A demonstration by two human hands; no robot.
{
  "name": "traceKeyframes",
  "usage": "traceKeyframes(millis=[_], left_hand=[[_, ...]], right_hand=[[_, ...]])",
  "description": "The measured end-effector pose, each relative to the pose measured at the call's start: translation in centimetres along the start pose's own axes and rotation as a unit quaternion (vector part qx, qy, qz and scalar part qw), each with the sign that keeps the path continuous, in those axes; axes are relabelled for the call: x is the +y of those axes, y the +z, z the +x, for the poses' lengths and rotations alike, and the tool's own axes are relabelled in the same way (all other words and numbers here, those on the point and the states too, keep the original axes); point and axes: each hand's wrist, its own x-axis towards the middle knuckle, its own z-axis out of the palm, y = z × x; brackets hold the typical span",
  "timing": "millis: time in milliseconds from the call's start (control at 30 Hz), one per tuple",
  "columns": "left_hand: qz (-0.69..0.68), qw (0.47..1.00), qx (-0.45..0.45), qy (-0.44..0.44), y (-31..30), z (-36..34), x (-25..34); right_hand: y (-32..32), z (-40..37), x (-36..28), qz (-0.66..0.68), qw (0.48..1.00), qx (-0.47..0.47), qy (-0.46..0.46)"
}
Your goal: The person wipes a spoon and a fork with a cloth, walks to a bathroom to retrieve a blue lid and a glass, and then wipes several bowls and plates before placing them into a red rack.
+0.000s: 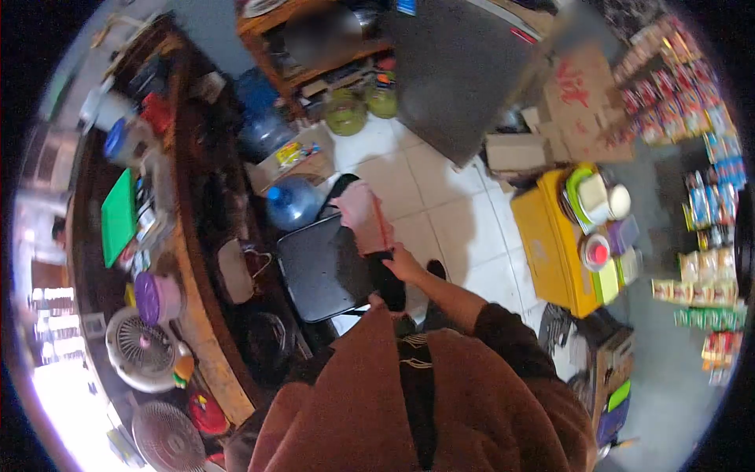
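Observation:
A pale pink cloth-like piece [363, 216] with a red strip along its right side lies over a dark object whose kind I cannot make out. My right hand [403, 264] is closed at the lower right edge of this pink piece. Of my left hand [377, 302] only a small part shows, beside the brown garment and a dark shape; its fingers are mostly hidden. To the left of both hands is a flat black square surface [314, 271] with rounded corners and a light rim.
A blue water jug [292, 203] and an open carton [303, 157] stand beyond the black surface. At left runs a wooden counter [193, 291] with fans and containers. A yellow box [543, 244] bearing dishes stands right; green gas cylinders [344, 112] sit at the back.

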Motion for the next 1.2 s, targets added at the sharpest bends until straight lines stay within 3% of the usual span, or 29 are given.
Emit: traceKeyframes(millis=[33, 100, 133, 200, 333, 367, 400, 467, 500, 533, 567, 600, 633, 667, 700, 733, 767, 800, 833, 867, 900, 933, 967, 1000, 1067, 1100, 1167, 1200], left_hand=[[-0.033, 0.996, 0.005, -0.082, 0.1, -0.7, -0.6], [-0.102, 0.966, 0.024, -0.235, 0.5, -1.6, -1.3], [-0.091, 0.965, 0.026, -0.243, 0.8, -2.0, -1.4], [-0.143, 0.966, -0.063, -0.207, 2.2, -2.2, -1.1], [-0.132, 0.961, -0.120, -0.209, 2.4, -0.9, -2.4], [-0.121, 0.972, -0.082, -0.184, 2.5, -0.9, -2.9], [-0.102, 0.972, -0.085, -0.196, 2.3, -0.7, -3.4], [-0.041, 0.987, -0.112, -0.110, 2.0, -0.1, -3.8], [-0.028, 0.986, -0.117, -0.117, 2.3, 0.1, -3.1], [-0.015, 0.957, 0.000, -0.288, 2.9, 0.6, -1.9], [0.000, 0.889, 0.120, -0.443, 3.6, 1.1, -0.2], [0.013, 0.891, 0.116, -0.440, 4.1, 3.0, -0.9], [0.150, 0.949, 0.066, -0.271, 4.6, 5.9, 0.8], [0.275, 0.958, 0.010, -0.086, 1.2, 8.0, 5.0], [0.381, 0.917, -0.049, 0.104, 1.3, 11.1, 5.0], [0.463, 0.830, -0.104, 0.292, 3.2, 12.5, 4.0], [0.463, 0.826, -0.111, 0.302, 6.6, 9.7, 3.2], [0.365, 0.864, -0.091, 0.334, 9.6, 7.4, 5.9], [0.262, 0.891, -0.075, 0.362, 13.8, 4.0, 6.9], [0.156, 0.909, -0.062, 0.382, 18.4, -0.8, 5.1], [0.170, 0.841, -0.152, 0.491, 19.8, 4.8, 5.9], [0.301, 0.767, -0.059, 0.564, 24.7, -6.2, 1.6], [0.289, 0.753, -0.118, 0.579, 27.9, -7.0, -1.1], [0.279, 0.738, -0.176, 0.588, 30.8, -7.5, -3.5], [0.414, 0.681, -0.279, 0.536, 35.2, -8.6, -9.4], [0.446, 0.681, -0.336, 0.473, 37.0, -7.3, -12.6], [0.552, 0.701, -0.370, 0.260, 40.5, -14.1, -19.9], [0.571, 0.561, -0.505, 0.323, 41.4, -9.7, -22.6]], right_hand=[[0.1, 0.7, 0.6, -0.009, 0.996, 0.017, -0.088], [-1.2, 1.7, -1.1, -0.016, 0.999, 0.010, -0.036], [-1.5, 2.2, -1.4, -0.003, 0.998, 0.036, -0.043], [-2.5, 3.1, -1.9, 0.013, 0.996, 0.070, -0.044], [-3.5, 2.9, -1.0, -0.023, 0.997, 0.038, -0.057], [-3.5, 2.6, -0.3, -0.042, 0.996, 0.028, -0.074], [-4.0, 2.0, 0.1, -0.037, 0.997, 0.044, -0.058], [-5.4, 0.2, 0.6, -0.035, 0.998, -0.005, -0.050], [-5.9, -0.5, 1.8, -0.012, 0.999, 0.006, -0.045], [-6.4, -1.0, 3.3, 0.012, 0.999, 0.018, -0.044], [-7.3, -1.7, 5.2, -0.134, 0.981, 0.009, -0.140], [-7.4, -1.7, 9.2, -0.132, 0.979, 0.033, -0.151], [-8.1, -2.1, 12.9, -0.132, 0.976, 0.058, -0.162], [-13.2, -6.4, 10.9, 0.056, 0.998, 0.000, 0.005], [-14.9, -7.9, 13.9, 0.051, 0.998, 0.037, -0.001], [-15.1, -8.0, 19.9, -0.058, 0.991, 0.084, -0.081], [-18.3, -11.0, 20.2, 0.005, 0.993, 0.113, -0.013], [-18.1, -12.0, 24.6, 0.350, 0.911, 0.218, 0.016], [-20.8, -14.3, 25.1, 0.174, 0.942, 0.247, 0.145], [-20.2, -14.9, 31.7, 0.052, 0.943, 0.327, -0.010], [-21.7, -16.8, 33.3, 0.066, 0.933, 0.336, 0.112], [-24.5, -20.1, 31.3, 0.080, 0.906, 0.389, 0.147], [-25.5, -21.5, 33.8, 0.030, 0.908, 0.377, 0.181], [-25.2, -22.2, 38.3, -0.114, 0.899, 0.400, 0.137], [-27.3, -24.9, 39.3, 0.218, 0.816, 0.449, 0.292], [-27.8, -25.9, 39.9, 0.224, 0.798, 0.474, 0.297], [-28.7, -27.5, 41.8, 0.226, 0.779, 0.500, 0.304], [-29.2, -28.2, 42.5, 0.291, 0.758, 0.501, 0.299]])
